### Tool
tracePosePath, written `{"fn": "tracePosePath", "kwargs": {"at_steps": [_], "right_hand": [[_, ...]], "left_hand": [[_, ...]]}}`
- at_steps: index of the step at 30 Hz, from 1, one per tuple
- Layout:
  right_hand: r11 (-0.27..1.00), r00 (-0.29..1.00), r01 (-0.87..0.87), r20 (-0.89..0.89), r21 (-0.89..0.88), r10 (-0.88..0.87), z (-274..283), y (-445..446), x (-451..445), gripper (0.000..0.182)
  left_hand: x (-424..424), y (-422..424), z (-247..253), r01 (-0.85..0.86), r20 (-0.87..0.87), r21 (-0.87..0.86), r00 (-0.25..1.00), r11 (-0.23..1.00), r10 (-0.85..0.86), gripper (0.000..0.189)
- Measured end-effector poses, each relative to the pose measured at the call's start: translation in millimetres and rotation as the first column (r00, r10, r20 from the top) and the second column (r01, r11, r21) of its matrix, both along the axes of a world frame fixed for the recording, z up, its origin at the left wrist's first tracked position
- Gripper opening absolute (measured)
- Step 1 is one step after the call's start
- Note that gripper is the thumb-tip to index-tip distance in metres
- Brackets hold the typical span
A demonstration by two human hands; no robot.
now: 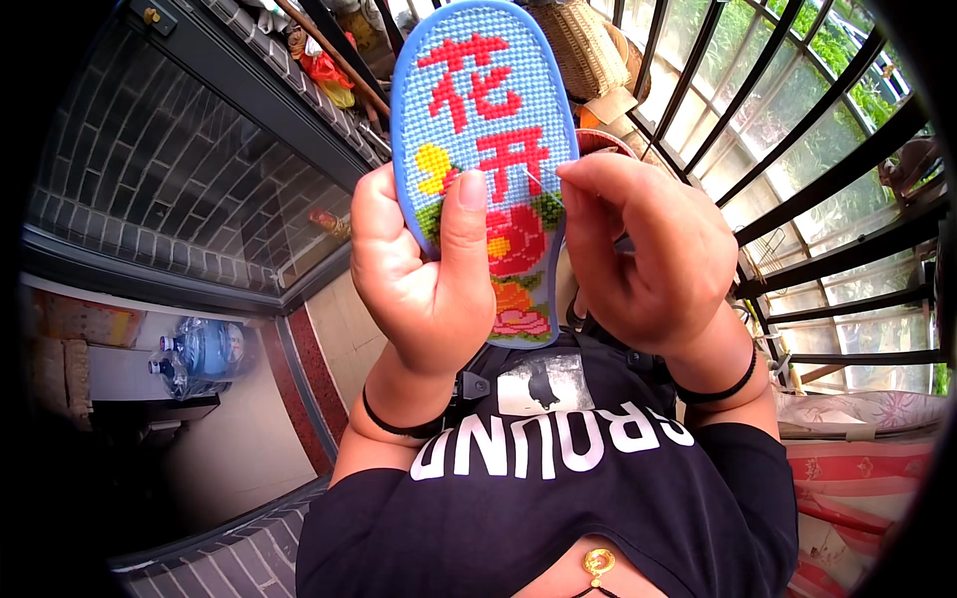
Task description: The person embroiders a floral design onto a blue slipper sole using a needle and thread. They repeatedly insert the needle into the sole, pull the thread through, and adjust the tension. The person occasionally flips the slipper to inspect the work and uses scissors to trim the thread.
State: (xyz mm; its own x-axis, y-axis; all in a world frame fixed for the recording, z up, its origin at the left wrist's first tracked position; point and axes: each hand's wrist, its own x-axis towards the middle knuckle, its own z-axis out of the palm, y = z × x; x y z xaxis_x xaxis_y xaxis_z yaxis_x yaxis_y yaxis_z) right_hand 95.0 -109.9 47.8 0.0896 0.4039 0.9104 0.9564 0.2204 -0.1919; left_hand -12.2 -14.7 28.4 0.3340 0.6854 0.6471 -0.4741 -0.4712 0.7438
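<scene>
Upright in front of my chest is a cross-stitched shoe insole (478,97) with a blue bound edge. Its light blue ground carries large red stitched characters, a yellow flower, and red, orange and pink flowers lower down. My left hand (426,276) grips its left side, thumb flat on the stitched face and fingers behind. At its right edge, my right hand (650,247) has thumb and index finger pinched together. A fine pale needle or thread (548,189) runs from the stitched face towards those fingertips; I cannot tell which it is.
Black metal railing bars (830,224) rise close on my right, with patterned red and white cloth (852,478) below. To the left are a dark-framed glass door (187,149) and blue water bottles (205,351). Behind the insole stands a woven basket (587,52).
</scene>
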Motion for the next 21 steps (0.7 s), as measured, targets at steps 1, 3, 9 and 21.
{"fn": "tracePosePath", "kwargs": {"at_steps": [1, 3, 9, 21], "right_hand": [[1.000, 1.000, -0.003, -0.001, 0.007, 0.003, -0.5, 0.5, -0.3, 0.016], [1.000, 1.000, -0.007, 0.025, 0.005, 0.007, -2.1, 1.2, 1.1, 0.017], [0.990, 1.000, 0.018, -0.005, -0.143, -0.019, -10.8, 9.8, 9.5, 0.016], [0.880, 0.381, -0.472, -0.885, 0.062, 0.267, -13.9, 9.8, 27.9, 0.020]], "left_hand": [[0.1, 0.4, -0.6, -0.033, -0.008, 0.021, 0.999, 0.999, 0.033, 0.017], [0.0, 2.1, -3.6, -0.098, -0.022, 0.064, 0.995, 0.993, 0.100, 0.017], [4.3, 8.7, -11.2, -0.285, -0.022, 0.668, 0.916, 0.687, 0.402, 0.020], [12.7, 25.5, -25.7, -0.052, -0.053, 0.136, 0.997, 0.989, 0.059, 0.014]]}}
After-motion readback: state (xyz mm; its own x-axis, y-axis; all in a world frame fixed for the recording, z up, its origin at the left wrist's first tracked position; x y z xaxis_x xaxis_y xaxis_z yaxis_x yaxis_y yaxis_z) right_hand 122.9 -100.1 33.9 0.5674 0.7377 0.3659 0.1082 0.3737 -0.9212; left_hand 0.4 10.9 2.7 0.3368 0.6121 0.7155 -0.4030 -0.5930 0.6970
